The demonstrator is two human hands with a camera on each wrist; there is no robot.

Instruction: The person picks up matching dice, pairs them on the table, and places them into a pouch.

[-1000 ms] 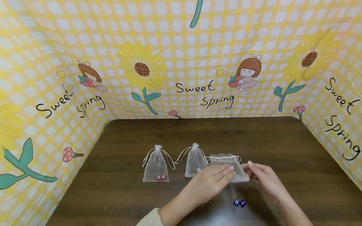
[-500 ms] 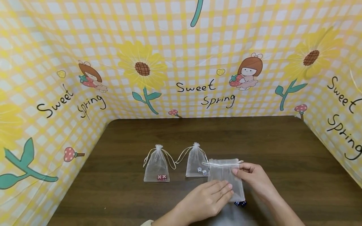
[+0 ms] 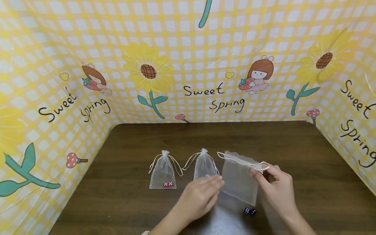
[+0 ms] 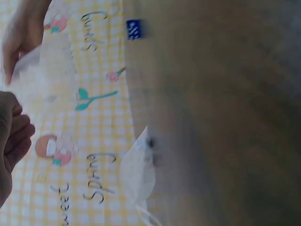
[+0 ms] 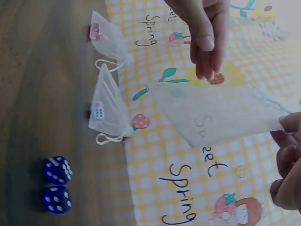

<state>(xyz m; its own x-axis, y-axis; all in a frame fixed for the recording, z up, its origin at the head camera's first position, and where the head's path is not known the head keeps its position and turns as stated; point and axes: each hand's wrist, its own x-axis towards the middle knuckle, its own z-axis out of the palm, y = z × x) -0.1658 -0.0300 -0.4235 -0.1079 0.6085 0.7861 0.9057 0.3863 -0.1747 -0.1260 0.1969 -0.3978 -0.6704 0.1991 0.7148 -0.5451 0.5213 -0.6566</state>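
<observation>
Thumb and fingers of my right hand (image 3: 279, 187) pinch a sheer white drawstring pouch (image 3: 239, 181) by its upper right corner, at the cord. The pouch hangs tilted and looks flat, with nothing showing inside. My left hand (image 3: 201, 197) has its fingers straight and together, tips right at the pouch's left edge. In the right wrist view the left hand (image 5: 207, 40) points down toward the pouch (image 5: 211, 113). Two blue dice with white dots (image 5: 57, 169) lie on the table just below the pouch.
Two tied sheer pouches stand behind on the brown table (image 3: 132, 140): one with red dice (image 3: 168, 184) at left, and a middle pouch (image 3: 202, 164) with white dice, partly hidden by the left hand. A yellow checked cloth (image 3: 188, 58) surrounds the table's back and sides.
My right hand has shifted from the pouch's lower corner up to its cord, lifting and tilting it. The left hand has slid off the pouch's front toward the left. The blue dice stay put.
</observation>
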